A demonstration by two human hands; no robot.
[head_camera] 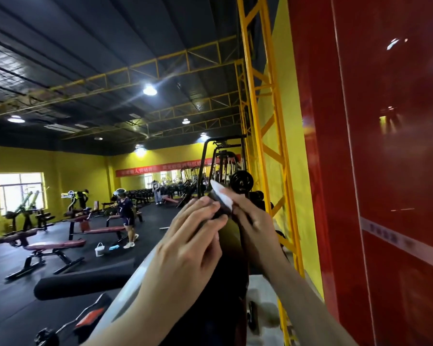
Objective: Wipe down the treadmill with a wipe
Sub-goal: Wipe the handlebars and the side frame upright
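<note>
White wipe: soft, light, bunches easily; your right hand pinches it, left hand grips treadmill. Keep it flat.

A white wipe is pressed, crumpled, against the top end of the treadmill's dark upright part, seen tilted.

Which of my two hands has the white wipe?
The right hand pinches the white wipe against the dark treadmill part; the left hand only holds that part, with no wipe.
</note>
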